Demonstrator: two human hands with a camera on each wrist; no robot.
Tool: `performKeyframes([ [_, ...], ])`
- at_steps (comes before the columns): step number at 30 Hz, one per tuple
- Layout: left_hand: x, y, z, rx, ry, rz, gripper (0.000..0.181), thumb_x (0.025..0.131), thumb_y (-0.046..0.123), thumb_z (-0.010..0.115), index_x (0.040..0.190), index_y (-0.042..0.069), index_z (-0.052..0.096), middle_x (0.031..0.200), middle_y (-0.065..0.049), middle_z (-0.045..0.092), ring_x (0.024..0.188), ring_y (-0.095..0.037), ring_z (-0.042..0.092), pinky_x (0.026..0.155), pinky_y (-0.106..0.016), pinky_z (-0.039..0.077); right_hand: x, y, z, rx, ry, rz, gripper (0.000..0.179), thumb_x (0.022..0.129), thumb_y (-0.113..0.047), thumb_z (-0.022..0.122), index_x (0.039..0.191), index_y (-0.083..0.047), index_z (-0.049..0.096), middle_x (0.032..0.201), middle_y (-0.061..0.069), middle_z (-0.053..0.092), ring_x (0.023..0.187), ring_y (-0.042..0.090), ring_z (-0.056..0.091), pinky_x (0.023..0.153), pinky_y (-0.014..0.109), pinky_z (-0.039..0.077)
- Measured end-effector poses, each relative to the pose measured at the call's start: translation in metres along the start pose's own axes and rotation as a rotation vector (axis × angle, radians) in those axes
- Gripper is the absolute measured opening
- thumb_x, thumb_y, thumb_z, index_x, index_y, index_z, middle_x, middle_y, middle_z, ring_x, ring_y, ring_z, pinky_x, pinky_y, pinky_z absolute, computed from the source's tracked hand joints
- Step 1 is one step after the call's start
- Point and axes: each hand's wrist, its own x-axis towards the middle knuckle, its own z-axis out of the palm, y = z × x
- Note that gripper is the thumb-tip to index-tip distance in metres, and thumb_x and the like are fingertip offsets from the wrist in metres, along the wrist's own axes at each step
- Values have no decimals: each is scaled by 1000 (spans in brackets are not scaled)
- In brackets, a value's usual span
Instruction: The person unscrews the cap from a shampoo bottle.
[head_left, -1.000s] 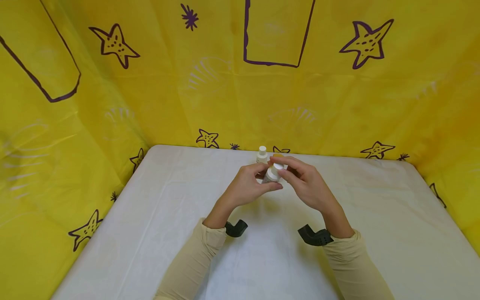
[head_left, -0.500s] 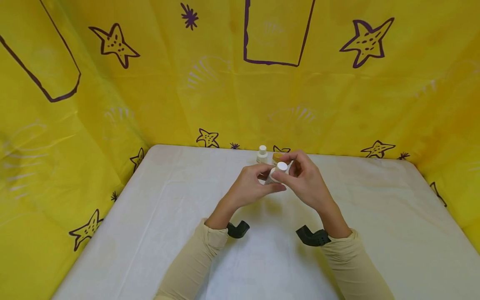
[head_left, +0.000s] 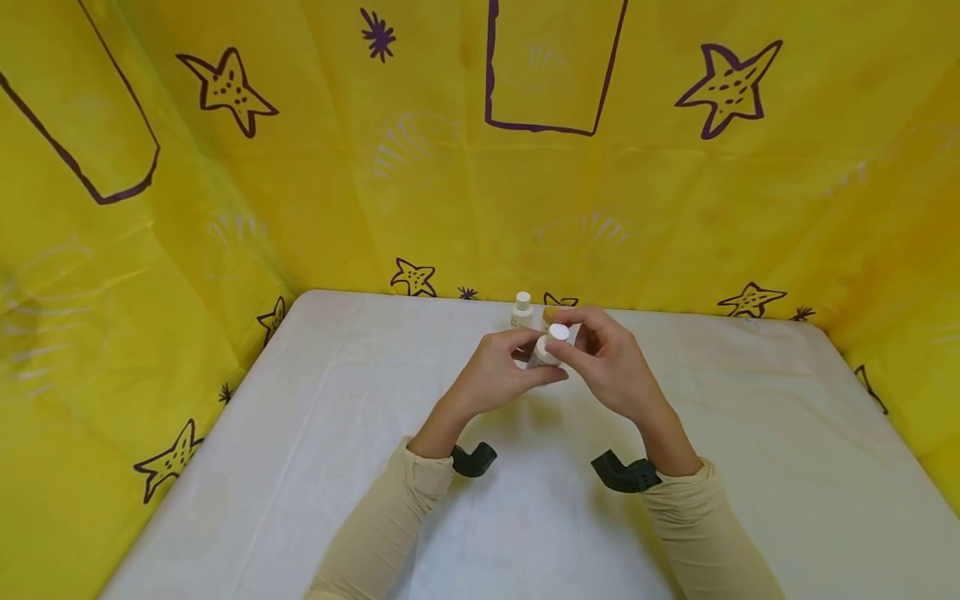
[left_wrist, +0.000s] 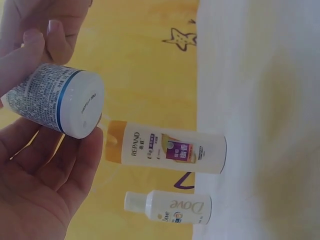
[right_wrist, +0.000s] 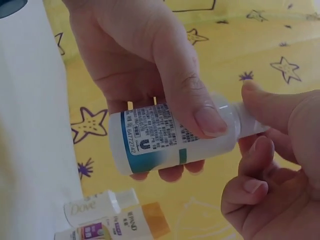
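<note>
My left hand [head_left: 495, 368] grips a small white bottle [right_wrist: 150, 137] by its body, thumb across the printed back label. It is held tilted above the table, and its base with a blue band faces the left wrist view. My right hand [head_left: 617, 362] pinches the white cap [right_wrist: 249, 120] between thumb and index finger, its other fingers curled nearby. Behind the hands stand a white Dove bottle [left_wrist: 182, 207] and a white Repand bottle [left_wrist: 175, 150] with an orange cap, both upright on the table. In the head view, the right hand hides most of the Repand bottle.
The table [head_left: 337, 467] has a white cover. Yellow cloth [head_left: 450, 192] with purple starfish drawings rises behind it and along both sides. Black wrist mounts [head_left: 474, 460] are worn on both wrists, below the hands.
The right hand's fingers spread away from the cap half a second ago, uncovering the orange cap behind, and now close on the white cap again. The left hand keeps its grip, shifting only slightly.
</note>
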Motion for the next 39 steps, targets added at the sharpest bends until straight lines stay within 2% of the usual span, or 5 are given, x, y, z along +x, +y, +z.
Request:
performKeyframes([
  [7,-1,-2,-1,-10,3,-40,37,84,34,85,116,22,73,108,4,75,93,-12,69,79,-28,58,0,1,-3,25,-81,-77,40,99,-4,62,138,-13,64,125,7,68,70,12,49,63,22,43],
  [12,-1,-2,-2,-20,-3,-60,37,84,37,84,117,24,73,109,5,74,94,-13,68,78,-29,58,1,0,-4,97,-99,-47,49,97,-3,66,144,-12,57,128,9,64,63,12,47,57,24,42],
  [20,0,-5,5,-18,-28,-29,31,84,36,85,110,25,74,102,8,75,93,-11,68,82,-27,58,3,-2,-3,70,-32,180,36,92,-22,77,121,-12,58,103,6,51,60,13,44,54,24,38],
  [27,0,-4,8,10,-24,-2,30,82,35,86,108,26,74,99,11,74,91,-9,67,80,-27,57,2,-3,-2,-1,-5,199,29,90,-24,80,105,-8,61,76,8,50,64,17,46,55,24,37],
  [39,0,-4,2,8,-12,-15,36,83,32,86,116,22,73,108,6,75,92,-10,69,80,-27,59,-1,-2,-6,38,-113,16,36,100,-11,64,136,-13,65,129,6,65,66,15,53,61,24,48],
])
